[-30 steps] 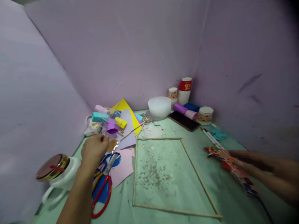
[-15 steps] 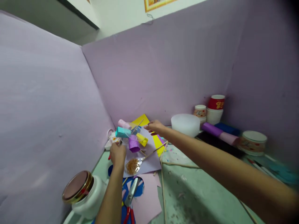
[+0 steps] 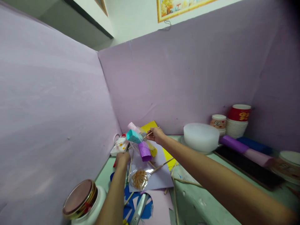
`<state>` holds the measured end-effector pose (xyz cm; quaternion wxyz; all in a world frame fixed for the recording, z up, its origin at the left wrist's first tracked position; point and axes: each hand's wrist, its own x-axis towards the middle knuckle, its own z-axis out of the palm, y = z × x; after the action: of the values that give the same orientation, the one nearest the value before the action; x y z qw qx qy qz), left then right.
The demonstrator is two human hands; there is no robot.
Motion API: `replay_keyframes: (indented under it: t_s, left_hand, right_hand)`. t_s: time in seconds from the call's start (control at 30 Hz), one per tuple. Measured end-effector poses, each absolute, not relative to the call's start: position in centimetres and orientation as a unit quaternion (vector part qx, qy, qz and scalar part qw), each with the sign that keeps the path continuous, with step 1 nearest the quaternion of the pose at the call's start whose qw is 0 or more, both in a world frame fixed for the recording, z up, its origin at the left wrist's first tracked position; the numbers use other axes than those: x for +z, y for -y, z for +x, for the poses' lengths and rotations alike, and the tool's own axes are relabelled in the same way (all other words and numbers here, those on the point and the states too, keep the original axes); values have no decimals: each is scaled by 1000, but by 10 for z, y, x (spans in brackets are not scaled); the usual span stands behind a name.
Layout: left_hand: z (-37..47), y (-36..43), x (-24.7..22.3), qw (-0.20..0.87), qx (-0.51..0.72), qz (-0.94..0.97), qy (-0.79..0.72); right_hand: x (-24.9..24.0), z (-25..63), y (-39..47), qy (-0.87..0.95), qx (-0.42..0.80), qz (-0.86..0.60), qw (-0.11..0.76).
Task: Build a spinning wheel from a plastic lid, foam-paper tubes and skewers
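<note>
My right hand (image 3: 156, 136) is closed on a thin wooden stick (image 3: 149, 134) at the far end of the table. Just left of it is a cluster of paper tubes: a teal tube (image 3: 134, 136), a purple tube (image 3: 144, 152), a pale pink tube (image 3: 133, 127) and a yellow one (image 3: 153, 152), with clear plastic between them. My left hand (image 3: 122, 158) is closed beside the cluster; its fingers face away, so what they grip is hidden. Below lies a lilac sheet (image 3: 161, 179) with a clear-wrapped brown round item (image 3: 140, 179) on it.
Scissors (image 3: 140, 208) lie on blue and pink paper scraps near me. A white jar with a pink-gold lid (image 3: 79, 198) stands at left. A white bowl (image 3: 201, 137), stacked paper cups (image 3: 237, 125) and a dark flat tray (image 3: 250, 168) are at right. Purple panels (image 3: 178, 78) enclose the table.
My right hand has moved from stretched fingers to a grip on the stick by the tubes. My left hand stays beside the cluster. The view has shifted, so things sit lower and farther right.
</note>
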<state>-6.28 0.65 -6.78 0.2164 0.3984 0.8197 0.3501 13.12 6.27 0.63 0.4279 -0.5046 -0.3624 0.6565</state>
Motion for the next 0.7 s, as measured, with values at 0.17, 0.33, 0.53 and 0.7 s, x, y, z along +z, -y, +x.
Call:
replay_keyframes:
  t_s: [0.17, 0.33, 0.53, 0.7]
  left_hand:
    - [-56, -16, -57, 251, 278, 354, -857]
    - [-36, -17, -48, 233, 246, 376, -863]
    - [-19, -21, -38, 232, 257, 404, -847]
    - [-13, -11, -27, 284, 345, 424, -788]
  right_hand:
    - [11, 149, -57, 323, 686, -476, 446]
    - [21, 166, -54, 307, 699, -456, 458]
    - [22, 192, -50, 293, 712, -428, 473]
    - [23, 210, -40, 282, 719, -388, 504]
